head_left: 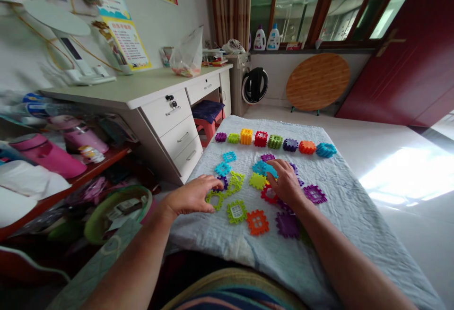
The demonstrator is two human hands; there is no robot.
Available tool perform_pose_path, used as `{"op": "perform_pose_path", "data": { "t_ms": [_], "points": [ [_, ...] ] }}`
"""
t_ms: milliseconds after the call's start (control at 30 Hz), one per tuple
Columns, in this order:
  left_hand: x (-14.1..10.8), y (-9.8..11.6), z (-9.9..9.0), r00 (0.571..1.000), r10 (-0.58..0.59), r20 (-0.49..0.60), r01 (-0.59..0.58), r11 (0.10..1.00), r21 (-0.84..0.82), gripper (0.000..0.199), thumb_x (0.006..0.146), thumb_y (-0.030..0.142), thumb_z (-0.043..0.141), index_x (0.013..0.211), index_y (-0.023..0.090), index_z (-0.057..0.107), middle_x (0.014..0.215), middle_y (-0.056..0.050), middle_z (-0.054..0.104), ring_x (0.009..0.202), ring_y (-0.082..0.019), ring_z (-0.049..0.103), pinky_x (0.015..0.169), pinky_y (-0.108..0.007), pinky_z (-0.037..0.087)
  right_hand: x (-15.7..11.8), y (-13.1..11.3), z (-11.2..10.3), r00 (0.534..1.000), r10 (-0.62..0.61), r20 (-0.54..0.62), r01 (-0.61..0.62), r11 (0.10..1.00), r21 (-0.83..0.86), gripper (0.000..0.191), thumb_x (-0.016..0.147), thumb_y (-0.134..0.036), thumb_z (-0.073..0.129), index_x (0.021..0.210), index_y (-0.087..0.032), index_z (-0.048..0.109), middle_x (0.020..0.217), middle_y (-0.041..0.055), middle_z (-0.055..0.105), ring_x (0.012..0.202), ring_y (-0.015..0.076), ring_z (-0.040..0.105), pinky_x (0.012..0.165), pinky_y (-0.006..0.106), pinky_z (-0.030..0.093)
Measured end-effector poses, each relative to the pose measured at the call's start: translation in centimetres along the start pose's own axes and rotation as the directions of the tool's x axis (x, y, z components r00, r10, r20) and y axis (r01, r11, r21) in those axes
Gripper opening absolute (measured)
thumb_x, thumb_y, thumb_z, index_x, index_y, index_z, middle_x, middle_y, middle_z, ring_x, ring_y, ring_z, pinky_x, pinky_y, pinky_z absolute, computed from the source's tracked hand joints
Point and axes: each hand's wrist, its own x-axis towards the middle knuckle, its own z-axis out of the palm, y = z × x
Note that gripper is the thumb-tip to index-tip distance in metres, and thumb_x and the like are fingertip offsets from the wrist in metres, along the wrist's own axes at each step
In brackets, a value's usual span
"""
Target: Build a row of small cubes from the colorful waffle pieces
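On the cloth-covered table [354, 206] lie flat toothed plastic pieces. My left hand [196, 193], thumb and fingers apart, hovers at a green frame piece [215, 199] and a dark purple piece. My right hand [286, 181] has its thumb and index finger at the edges of a light blue piece [271, 170], partly hidden. Around it are a lime piece [257, 181], a red frame [269, 194] and purple pieces [315, 194]. Nearer me lie a green window piece [237, 211], an orange window piece [257, 222] and a purple square [288, 225].
Several stacks sorted by colour, including a yellow stack [246, 136] and a red stack [261, 139], line the far side of the table. A desk [142, 88] and a cluttered shelf [102, 163] stand at left, with a stool [208, 111] beyond.
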Motion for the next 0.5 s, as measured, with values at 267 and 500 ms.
{"op": "perform_pose_path", "data": {
  "t_ms": [267, 500],
  "points": [
    [0.6, -0.2, 2.2, 0.998, -0.008, -0.057, 0.014, 0.995, 0.098, 0.033, 0.065, 0.015, 0.057, 0.096, 0.022, 0.062, 0.097, -0.004, 0.063, 0.093, -0.023, 0.057, 0.082, -0.029, 0.043, -0.1, 0.3, 0.2, 1.000, 0.004, -0.001, -0.004, 1.000, 0.008, 0.031, 0.081, -0.018, 0.051, 0.111, -0.021, 0.059, 0.104, 0.0089, 0.061, 0.099, 0.0247, 0.055, 0.090, 0.041, 0.042],
    [2.2, 1.1, 1.2, 0.982, -0.065, -0.175, 0.037, 0.986, -0.164, 0.027, 0.080, 0.015, 0.045, 0.098, 0.023, 0.064, 0.087, 0.000, 0.068, 0.077, -0.016, 0.064, 0.071, -0.024, 0.046, -0.1, 0.4, 0.2, 1.000, 0.012, 0.008, -0.012, 1.000, 0.008, 0.029, 0.082, -0.018, 0.051, 0.109, -0.020, 0.059, 0.104, 0.0091, 0.061, 0.099, 0.0244, 0.055, 0.089, 0.040, 0.043]
  ]
}}
